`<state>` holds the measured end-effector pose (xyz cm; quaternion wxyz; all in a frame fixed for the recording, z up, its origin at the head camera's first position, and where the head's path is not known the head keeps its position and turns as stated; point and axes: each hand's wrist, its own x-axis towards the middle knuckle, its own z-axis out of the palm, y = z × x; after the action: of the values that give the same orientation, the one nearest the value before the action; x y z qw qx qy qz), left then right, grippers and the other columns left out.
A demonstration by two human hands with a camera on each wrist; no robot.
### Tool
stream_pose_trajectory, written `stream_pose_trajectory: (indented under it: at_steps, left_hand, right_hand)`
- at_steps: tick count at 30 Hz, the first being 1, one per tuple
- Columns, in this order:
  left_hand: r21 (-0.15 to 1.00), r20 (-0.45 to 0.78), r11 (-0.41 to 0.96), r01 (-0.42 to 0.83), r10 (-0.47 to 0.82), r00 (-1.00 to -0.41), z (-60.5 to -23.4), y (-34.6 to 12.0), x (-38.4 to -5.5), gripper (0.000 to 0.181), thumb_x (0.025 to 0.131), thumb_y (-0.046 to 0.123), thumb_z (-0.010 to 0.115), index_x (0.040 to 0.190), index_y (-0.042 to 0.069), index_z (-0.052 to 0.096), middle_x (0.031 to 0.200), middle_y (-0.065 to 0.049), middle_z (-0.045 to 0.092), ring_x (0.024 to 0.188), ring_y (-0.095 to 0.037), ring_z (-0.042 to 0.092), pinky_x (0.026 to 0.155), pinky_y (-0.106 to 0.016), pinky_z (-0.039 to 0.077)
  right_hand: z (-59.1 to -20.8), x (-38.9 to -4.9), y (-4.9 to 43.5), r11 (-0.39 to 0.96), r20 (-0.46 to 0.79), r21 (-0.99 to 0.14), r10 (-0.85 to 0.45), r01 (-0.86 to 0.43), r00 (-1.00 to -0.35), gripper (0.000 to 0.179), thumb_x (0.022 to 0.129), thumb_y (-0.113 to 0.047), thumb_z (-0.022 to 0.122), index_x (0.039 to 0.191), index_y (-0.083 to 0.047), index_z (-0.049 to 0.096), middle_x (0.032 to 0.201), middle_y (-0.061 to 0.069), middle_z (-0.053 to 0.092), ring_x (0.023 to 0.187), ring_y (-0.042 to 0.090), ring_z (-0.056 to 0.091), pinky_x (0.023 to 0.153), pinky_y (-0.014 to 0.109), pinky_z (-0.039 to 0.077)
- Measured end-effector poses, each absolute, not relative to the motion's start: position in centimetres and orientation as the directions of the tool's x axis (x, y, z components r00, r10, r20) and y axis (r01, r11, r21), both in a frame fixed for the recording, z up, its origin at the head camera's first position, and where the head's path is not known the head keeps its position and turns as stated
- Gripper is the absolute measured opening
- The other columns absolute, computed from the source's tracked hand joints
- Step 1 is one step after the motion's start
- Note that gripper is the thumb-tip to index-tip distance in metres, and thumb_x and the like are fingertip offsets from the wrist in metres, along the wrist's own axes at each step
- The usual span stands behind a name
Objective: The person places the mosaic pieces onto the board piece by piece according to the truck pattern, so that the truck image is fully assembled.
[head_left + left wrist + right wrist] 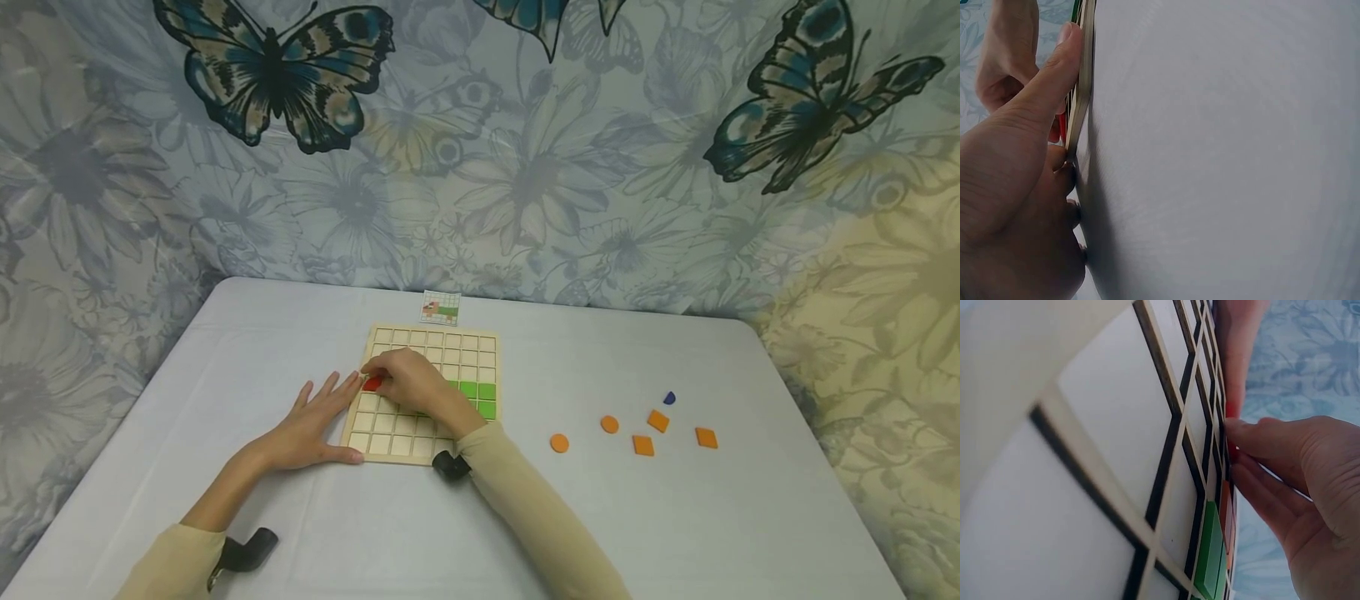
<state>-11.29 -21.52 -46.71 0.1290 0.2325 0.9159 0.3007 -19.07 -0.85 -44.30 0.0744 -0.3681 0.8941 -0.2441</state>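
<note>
A wooden grid board (381,442) lies on the white table. My right hand (411,381) reaches over it and pinches a red piece (372,383) with thumb and fingers at the left-edge cells. In the right wrist view, the red piece shows only as a sliver between the fingertips. Green squares (487,409) fill several cells at the board's right side, and an orange piece (1226,512) sits by a green one. My left hand (311,425) is spread along the board's left edge, its thumb (1054,75) against the side of the board. My right forearm and hand hide the middle cells.
To the right lie loose pieces: two orange circles (559,443), three orange squares (643,446) and a blue half-circle (670,398). Behind the board is a small pattern card (440,308). A patterned wall covering (525,167) rises at the table's back edge.
</note>
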Motion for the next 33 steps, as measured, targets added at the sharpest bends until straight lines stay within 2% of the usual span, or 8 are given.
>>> stream_pose_trajectory:
  at_steps: [15,23,28,33]
  left_hand:
    - [0.612,-0.097,0.710,0.349,0.505,-0.858,-46.9,-21.5,-11.2,0.116,0.074,0.061,0.075,0.156,0.004,0.017,0.163,-0.017,0.013,0.148,-0.044,-0.001,0.113,-0.063,-0.010]
    - [0.617,-0.103,0.709,0.342,0.503,-0.858,-46.6,-21.5,-11.2,0.116,0.074,0.061,0.075,0.156,0.002,0.017,0.163,-0.017,0.012,0.148,-0.043,-0.002,0.113,-0.063,-0.011]
    - [0.612,-0.103,0.714,0.341,0.499,-0.860,-46.7,-21.5,-11.2,0.116,0.074,0.060,0.076,0.156,0.001,0.018,0.163,-0.018,0.012,0.148,-0.044,-0.001,0.113,-0.063,-0.010]
    - [0.599,-0.105,0.723,0.344,0.497,-0.862,-46.6,-21.5,-11.3,0.116,0.073,0.061,0.076,0.155,0.001,0.019,0.162,-0.018,0.012,0.148,-0.044,-0.001,0.114,-0.063,-0.009]
  right_hand:
    - [-44.3,-18.8,-0.7,0.617,0.040,-0.493,-0.689,-0.614,-0.724,0.035,0.086,-0.007,0.075,0.121,-0.009,0.070,0.110,0.000,0.072,0.099,0.009,0.065,0.089,0.018,0.049]
    - [-43.9,-18.6,-0.4,0.603,0.057,-0.506,-0.690,-0.617,-0.722,0.032,0.089,-0.005,0.070,0.120,-0.009,0.070,0.112,0.000,0.072,0.104,0.010,0.065,0.092,0.019,0.048]
    - [-43.2,-18.4,0.5,0.612,0.061,-0.491,-0.686,-0.620,-0.725,0.031,0.090,-0.007,0.067,0.121,-0.010,0.069,0.116,-0.001,0.071,0.108,0.011,0.064,0.095,0.022,0.048]
    - [-42.5,-18.0,2.3,0.605,0.077,-0.493,-0.685,-0.625,-0.724,0.030,0.090,-0.008,0.070,0.120,-0.010,0.070,0.117,0.000,0.070,0.104,0.012,0.065,0.091,0.021,0.050]
